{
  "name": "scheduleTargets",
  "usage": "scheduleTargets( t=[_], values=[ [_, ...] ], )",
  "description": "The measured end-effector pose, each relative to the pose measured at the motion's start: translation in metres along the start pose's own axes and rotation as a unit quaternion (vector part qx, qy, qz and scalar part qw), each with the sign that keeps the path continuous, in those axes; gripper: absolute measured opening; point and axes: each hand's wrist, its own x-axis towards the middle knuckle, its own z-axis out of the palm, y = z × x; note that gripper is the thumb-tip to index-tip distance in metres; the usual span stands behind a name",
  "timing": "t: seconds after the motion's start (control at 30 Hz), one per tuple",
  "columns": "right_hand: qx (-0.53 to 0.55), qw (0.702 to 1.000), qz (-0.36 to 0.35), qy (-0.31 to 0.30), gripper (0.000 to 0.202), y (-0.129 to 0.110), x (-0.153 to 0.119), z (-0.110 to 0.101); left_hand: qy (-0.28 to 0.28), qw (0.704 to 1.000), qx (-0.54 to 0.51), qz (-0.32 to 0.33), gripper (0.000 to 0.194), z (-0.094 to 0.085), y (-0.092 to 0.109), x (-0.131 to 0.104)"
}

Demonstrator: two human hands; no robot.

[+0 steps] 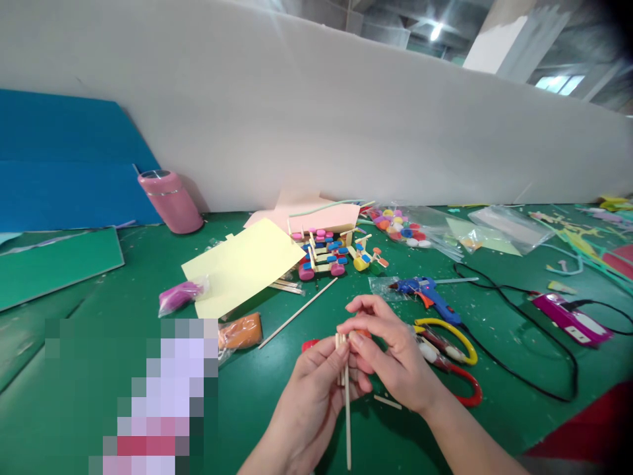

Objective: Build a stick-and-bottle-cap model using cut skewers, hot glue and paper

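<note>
My left hand (319,376) is closed around a small bunch of thin wooden sticks (347,422). One of them is much longer and points down toward me; the others are short. At the top ends of the bunch, the thumb and fingers of my right hand (388,346) pinch the sticks, partly hiding them. Something orange-red shows behind my fingers, too covered to name. Under my right hand lies a short piece of stick (388,402). Pliers (452,356) with one yellow and one red handle lie right beside that hand.
A blue glue gun (428,297) lies behind the pliers, its black cord running to a magenta power strip (571,320). Small wheeled craft models (324,254) stand at the back near a bag of coloured caps (400,227). Yellow sheet (242,264), long stick (298,313) and pink tumbler (173,201) are leftward.
</note>
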Motion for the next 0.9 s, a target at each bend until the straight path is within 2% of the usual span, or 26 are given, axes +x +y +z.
scheduleTargets(
  t=[0.3,0.47,0.53,0.6,0.77,0.9],
  values=[
    [0.033,0.999,0.019,0.000,0.021,0.002,0.002,0.003,0.028,0.999,-0.022,-0.016,0.014,-0.002,0.002,0.000],
    [0.080,0.989,0.069,0.104,0.017,0.009,-0.005,0.002,0.083,0.996,-0.012,-0.015,0.013,0.000,0.008,-0.001],
    [0.080,0.986,0.083,0.121,0.011,0.009,-0.012,0.002,0.089,0.996,-0.012,-0.005,0.012,-0.001,0.010,-0.001],
    [0.067,0.989,0.090,0.100,0.013,0.007,-0.019,0.005,0.094,0.995,-0.023,0.013,0.011,-0.001,0.012,0.000],
    [0.061,0.992,0.109,-0.007,0.016,-0.003,-0.029,0.023,0.119,0.990,-0.054,0.045,0.010,-0.004,0.013,0.002],
    [0.083,0.988,0.128,-0.028,0.015,-0.006,-0.028,0.036,0.123,0.989,-0.058,0.052,0.012,-0.006,0.012,0.002]
  ],
)
